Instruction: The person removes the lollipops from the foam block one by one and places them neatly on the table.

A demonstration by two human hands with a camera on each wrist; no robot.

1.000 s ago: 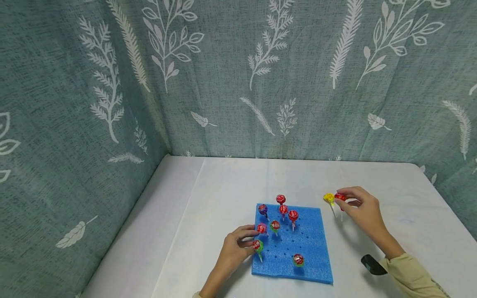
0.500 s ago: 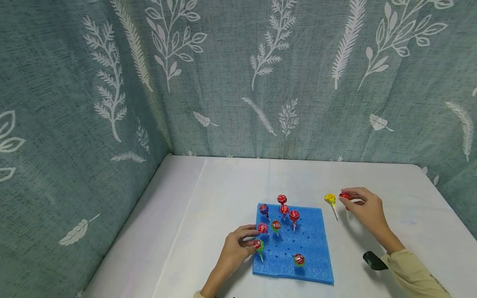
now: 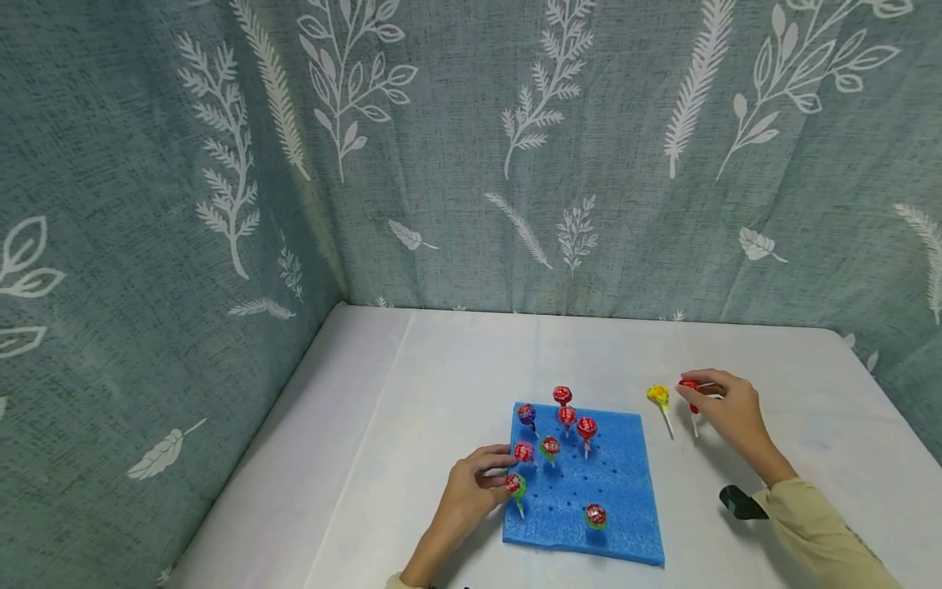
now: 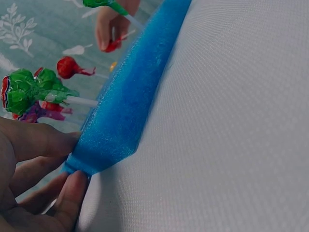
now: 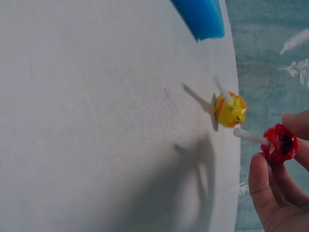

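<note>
Starting from the left, the left hand (image 3: 468, 491) pinches the left edge of the blue foam board (image 3: 629, 483); the board lies flat on the white worktop (image 3: 412, 425), and it looks light and squashy, so a soft hold at the edge should do, while a hard squeeze could dent it; tiny holes dot its top, too small to count; going right, the yellow lollipop (image 3: 658, 395) lies on the worktop, just past the board's far right corner; next to it, on the right, the right hand (image 3: 728, 413) pinches the held red lollipop (image 5: 280, 145) by its round head, and the stick pokes out free; its shadow falls away from it, so it seems to be up off the worktop; a lollipop should be light and hard, but the shiny wrapper may slip or twist; the head looks like a good place to hold, since the thin stick might bend if pushed sideways.

Now the count, left to right; hands, two, well apart; boards, one; lollipops stuck in the board, eight: green lollipop (image 3: 515, 484), pink lollipop (image 3: 523, 452), purple lollipop (image 3: 527, 414), middle red-and-green lollipop (image 3: 549, 447), far red lollipop (image 3: 562, 395), second red lollipop (image 3: 567, 415), third red lollipop (image 3: 586, 427), near red-and-green lollipop (image 3: 596, 516); lollipops off the board, two, one yellow and one red; ten lollipops in all.
</note>
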